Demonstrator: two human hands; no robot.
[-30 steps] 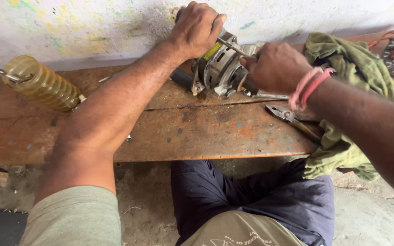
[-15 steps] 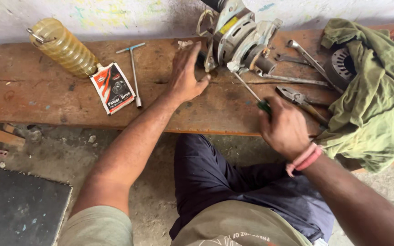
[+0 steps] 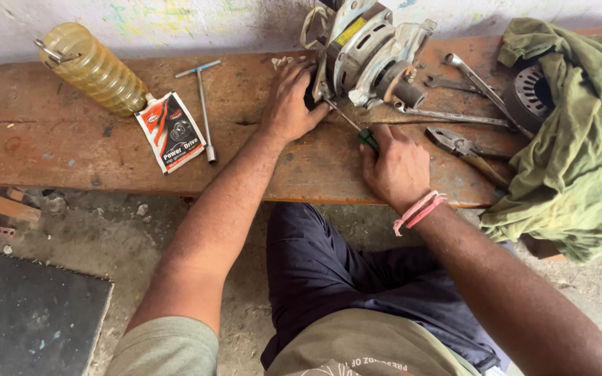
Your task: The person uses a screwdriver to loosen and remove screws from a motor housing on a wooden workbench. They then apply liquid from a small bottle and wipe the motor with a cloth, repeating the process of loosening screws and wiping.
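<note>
Your left hand [image 3: 288, 104] presses flat, fingers spread, against the side of a grey electric motor [image 3: 367, 52] on the wooden bench [image 3: 71, 150]. Your right hand [image 3: 395, 167], just below the motor, is closed around a green-handled screwdriver [image 3: 351, 125] whose tip reaches the motor's base. Pliers [image 3: 465, 150] lie just right of that hand.

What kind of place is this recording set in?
Probably a small repair workshop. A worn wooden bench holds an electric motor, pliers, spanners and an oil bottle. The left hand steadies the motor; the right hand grips a screwdriver.
</note>
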